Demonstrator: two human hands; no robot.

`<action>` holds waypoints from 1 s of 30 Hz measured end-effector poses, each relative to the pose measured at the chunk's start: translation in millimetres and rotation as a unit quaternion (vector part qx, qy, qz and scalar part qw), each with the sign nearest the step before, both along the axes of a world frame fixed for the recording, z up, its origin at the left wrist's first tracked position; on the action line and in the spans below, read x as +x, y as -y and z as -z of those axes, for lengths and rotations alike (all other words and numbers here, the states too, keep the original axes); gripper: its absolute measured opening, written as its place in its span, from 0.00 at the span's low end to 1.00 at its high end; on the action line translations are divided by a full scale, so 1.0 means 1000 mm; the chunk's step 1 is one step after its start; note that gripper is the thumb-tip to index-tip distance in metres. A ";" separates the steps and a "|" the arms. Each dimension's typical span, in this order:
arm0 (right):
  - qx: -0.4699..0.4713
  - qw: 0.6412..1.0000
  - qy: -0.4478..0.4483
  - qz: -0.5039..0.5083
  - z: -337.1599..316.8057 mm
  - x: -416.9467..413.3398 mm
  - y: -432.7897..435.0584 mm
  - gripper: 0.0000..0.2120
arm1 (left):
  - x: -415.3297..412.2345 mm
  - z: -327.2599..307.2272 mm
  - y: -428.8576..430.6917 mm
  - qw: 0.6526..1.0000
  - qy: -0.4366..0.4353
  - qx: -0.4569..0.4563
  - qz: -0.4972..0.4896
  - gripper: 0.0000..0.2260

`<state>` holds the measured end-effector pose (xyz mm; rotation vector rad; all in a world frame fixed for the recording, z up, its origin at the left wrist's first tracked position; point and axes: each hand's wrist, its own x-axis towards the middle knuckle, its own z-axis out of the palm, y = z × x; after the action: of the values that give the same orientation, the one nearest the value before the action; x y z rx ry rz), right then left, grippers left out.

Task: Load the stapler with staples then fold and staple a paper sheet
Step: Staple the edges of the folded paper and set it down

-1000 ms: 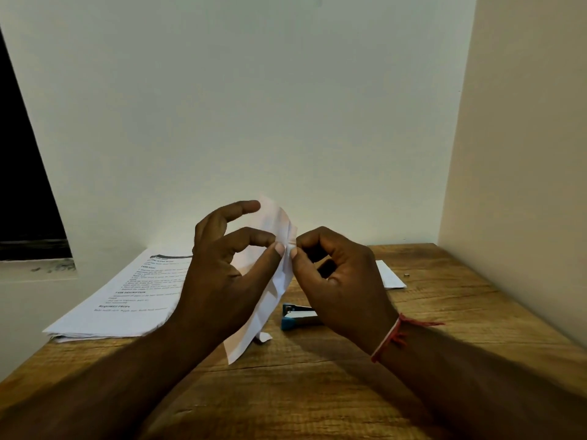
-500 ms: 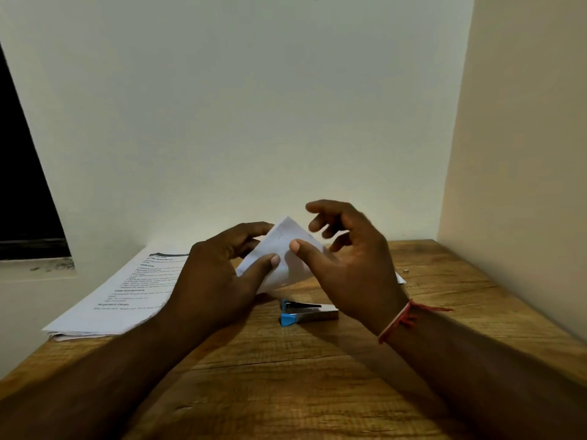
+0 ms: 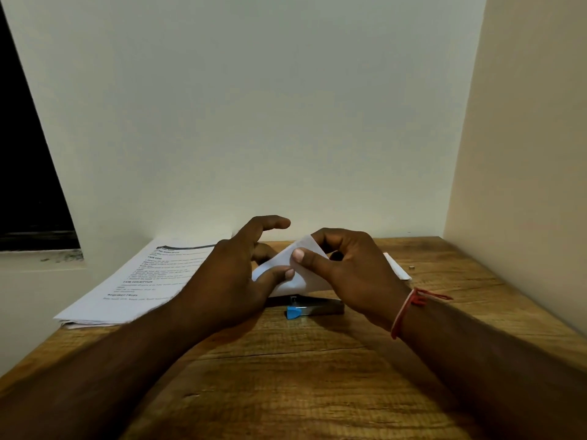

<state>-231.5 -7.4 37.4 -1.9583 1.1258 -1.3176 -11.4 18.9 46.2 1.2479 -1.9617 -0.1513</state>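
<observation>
A small folded white paper sheet [image 3: 301,276] is held just above the wooden table between both hands. My left hand [image 3: 235,277] pinches its lower left edge with the thumb, the index finger stretched out above. My right hand [image 3: 346,271] pinches the upper part, thumb on top. Right below the paper lies a small stapler [image 3: 313,308] with a metal body and a blue end, flat on the table and untouched.
A stack of printed sheets [image 3: 136,281] lies at the back left of the wooden table [image 3: 301,376]. A white paper [image 3: 397,266] shows behind my right hand, with a tiny object [image 3: 411,267] beside it. Walls close the back and right.
The paper, held upright a second ago, has been brought down and folded flatter. Both hands have sunk closer to the table, above the stapler.
</observation>
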 end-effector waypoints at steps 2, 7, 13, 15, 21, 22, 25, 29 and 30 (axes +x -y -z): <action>-0.009 1.000 -0.008 -0.011 0.001 0.000 0.000 0.06 | 0.000 0.001 0.001 1.000 0.008 0.000 0.003 0.33; -0.037 0.999 0.011 0.000 0.004 0.000 0.004 0.12 | 0.007 0.005 0.006 0.999 0.031 0.004 0.018 0.27; -0.075 0.992 0.097 0.036 0.004 -0.003 0.010 0.14 | 0.016 0.011 0.018 0.999 -0.004 -0.033 -0.005 0.04; -0.075 0.982 0.141 0.105 0.001 -0.004 0.010 0.15 | 0.019 0.011 0.022 0.994 -0.024 -0.099 -0.023 0.06; 0.264 0.929 0.260 -0.002 -0.013 -0.009 0.011 0.34 | 0.024 0.019 0.033 0.958 0.064 -0.273 -0.050 0.19; 0.314 0.908 0.275 -0.041 -0.011 -0.005 0.008 0.33 | 0.022 0.021 0.033 0.953 0.094 -0.283 -0.049 0.21; 0.330 0.897 0.289 -0.054 0.002 0.004 0.010 0.17 | 0.019 0.029 0.033 0.939 0.170 -0.298 -0.021 0.20; 0.204 0.953 0.221 0.018 0.008 -0.004 0.019 0.07 | 0.015 0.035 0.028 0.981 0.096 -0.158 -0.050 0.37; 0.170 0.963 0.208 0.032 0.008 -0.007 0.021 0.07 | 0.015 0.033 0.027 0.989 0.059 -0.107 -0.081 0.48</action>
<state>-238.8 -28.3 29.2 -1.3320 1.1209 -1.3796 3.5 -7.8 13.6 1.2896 -1.9088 0.2154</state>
